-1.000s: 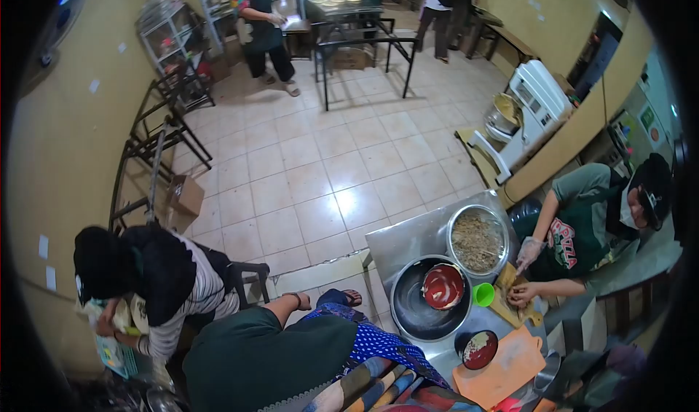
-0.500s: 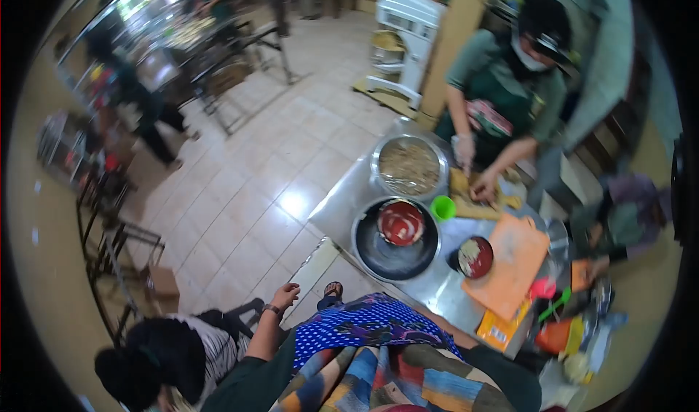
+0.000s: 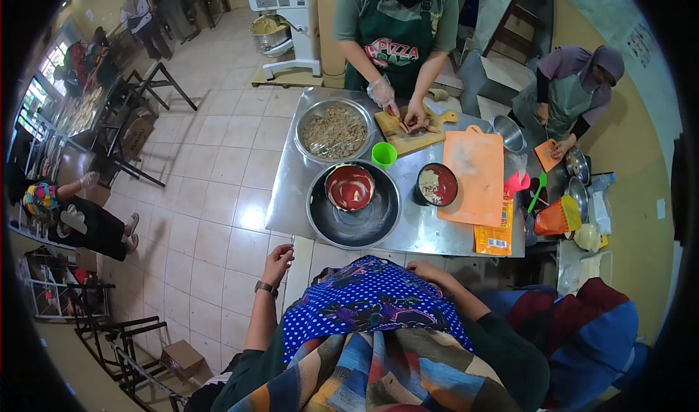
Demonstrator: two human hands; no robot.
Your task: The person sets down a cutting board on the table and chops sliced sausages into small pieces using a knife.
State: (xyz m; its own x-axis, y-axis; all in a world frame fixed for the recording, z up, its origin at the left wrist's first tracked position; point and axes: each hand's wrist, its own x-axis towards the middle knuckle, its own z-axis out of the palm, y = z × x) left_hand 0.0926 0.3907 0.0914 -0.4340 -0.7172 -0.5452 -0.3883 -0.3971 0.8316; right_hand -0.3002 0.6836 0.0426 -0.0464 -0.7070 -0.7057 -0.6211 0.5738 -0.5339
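Observation:
My left hand (image 3: 277,262), with a dark watch (image 3: 266,287) at the wrist, hangs beside my blue polka-dot apron (image 3: 371,295). Its fingers curl loosely and hold nothing that I can see. My right hand (image 3: 424,268) is by the apron's right edge, its fingers partly hidden. Neither touches the steel table (image 3: 287,201) ahead. Nearest on it is a large dark basin (image 3: 331,230) with a red bowl (image 3: 350,187) inside, smeared pale. To the right stand a dark-red cup (image 3: 445,186) with pale crumbly contents and an orange cutting board (image 3: 473,171).
Across the table a gloved co-worker (image 3: 397,40) handles pieces on a wooden board (image 3: 415,139), beside a bowl of brown filling (image 3: 334,131) and green cup (image 3: 384,155). Another person (image 3: 564,99) works at right. A mixer (image 3: 284,26) stands behind; someone in patterned cloth (image 3: 582,339) is close right.
My view has swung right, squaring up to the table. My left hand is still held out at my side. My right hand has come into view by the apron.

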